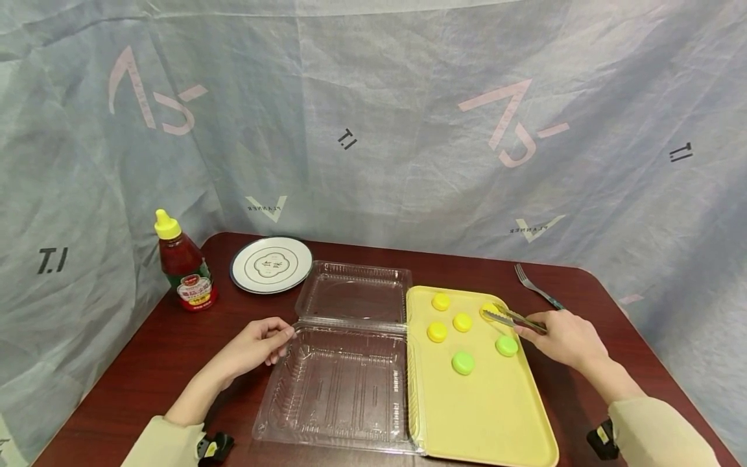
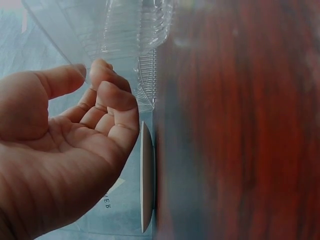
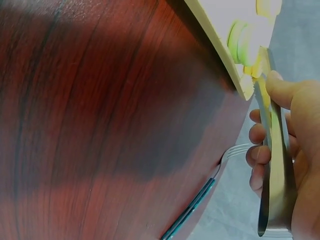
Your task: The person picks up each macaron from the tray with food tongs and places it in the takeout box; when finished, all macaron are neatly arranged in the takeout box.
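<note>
Six rounds: macaron-like pieces (image 1: 462, 322), four yellow, two green, all on the tray (image 1: 484, 415).
Step in hand: looks like a pick-up, tongs (image 3: 280, 195) at the far-right yellow round (image 1: 487, 307).
Tong tips: around or over that round; too small in the head view to tell whether they squeeze it.
Next move: calls for a light, even squeeze, then a straight lift clear of the nearby green round (image 1: 506, 346).
Right hand: (image 1: 563, 337) wrapped round the tongs, thumb on one arm, fingers on the other.
Left hand: (image 1: 259, 344) thumb and curled fingers in a light pinch on the rim of the clear container (image 1: 344, 389), near its hinge.
Container: thin transparent plastic, ribbed walls, grooved floor, lid (image 1: 356, 298) laid back flat; right rim over the tray's left edge.
Tray: pale yellow, smooth, rounded corners, low raised rim.
Rounds: squat discs, smooth, domed tops.
Tongs: bent shiny metal strip, serrated tips.
Plate: (image 1: 248, 279) white, dark rim, printed centre, behind left hand.
Bottle: (image 1: 181, 256) red sauce, yellow nozzle cap, far left.
Fork: (image 1: 535, 287) metal tines, dark green handle, beyond right hand.
Table: (image 1: 146, 350) glossy red-brown wood grain.
Backdrop: (image 1: 379, 97) creased grey cloth, printed marks.
</note>
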Available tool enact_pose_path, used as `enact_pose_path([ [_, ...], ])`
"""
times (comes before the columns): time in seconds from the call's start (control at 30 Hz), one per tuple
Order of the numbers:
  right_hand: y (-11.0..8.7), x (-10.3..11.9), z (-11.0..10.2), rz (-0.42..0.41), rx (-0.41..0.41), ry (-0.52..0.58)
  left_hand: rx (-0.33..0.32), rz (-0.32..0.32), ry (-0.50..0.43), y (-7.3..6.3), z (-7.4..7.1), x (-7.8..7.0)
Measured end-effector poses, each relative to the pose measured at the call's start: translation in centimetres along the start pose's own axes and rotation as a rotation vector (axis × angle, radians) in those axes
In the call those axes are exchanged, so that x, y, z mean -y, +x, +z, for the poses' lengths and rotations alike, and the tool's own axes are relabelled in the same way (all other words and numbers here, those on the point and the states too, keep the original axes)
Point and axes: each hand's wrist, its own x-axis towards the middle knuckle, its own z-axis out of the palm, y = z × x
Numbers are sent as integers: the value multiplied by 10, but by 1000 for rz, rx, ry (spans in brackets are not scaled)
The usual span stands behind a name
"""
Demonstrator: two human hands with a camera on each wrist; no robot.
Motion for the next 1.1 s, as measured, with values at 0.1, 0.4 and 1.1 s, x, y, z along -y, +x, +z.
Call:
enact_pose_path([
  [0.1,0,0,-1,-6,-2,-2,-7,-8,0,0,0,0],
  [0.4,-1,3,-10,-10,-32,-13,-15,-4,-9,0,1,-1],
  [1.1,-2,39,-50,-92,-119,-15,-22,1,-11,2,2,0],
])
